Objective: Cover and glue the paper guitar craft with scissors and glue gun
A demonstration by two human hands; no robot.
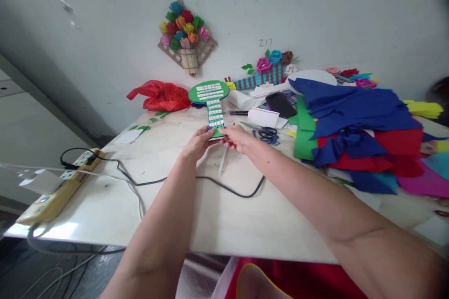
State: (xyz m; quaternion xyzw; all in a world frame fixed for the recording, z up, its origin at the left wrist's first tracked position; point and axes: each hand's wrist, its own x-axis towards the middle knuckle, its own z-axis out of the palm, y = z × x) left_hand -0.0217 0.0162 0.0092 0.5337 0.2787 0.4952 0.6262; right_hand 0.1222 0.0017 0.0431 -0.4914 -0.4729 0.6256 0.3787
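Both my hands hold a green paper craft piece (214,107) upright over the table. It has an oval top and a narrow stem, with rows of white strips woven or stuck across it and a dark blue edge. My left hand (199,142) grips the left side of its green lower end, thumb in front. On the right side of that end, my right hand (238,138) pinches with fingers curled. A thin white stick (222,161) shows just below my hands; whether a finger touches it I cannot tell. Scissors (266,131) with black handles lie right of my right hand.
A power strip (66,187) sits at the left table edge, its black cable (231,190) crossing the table. Coloured paper sheets (358,112) pile up at right, near a phone (280,104). A red plastic bag (161,96) lies at the back, below a wall-hung flower craft (187,37).
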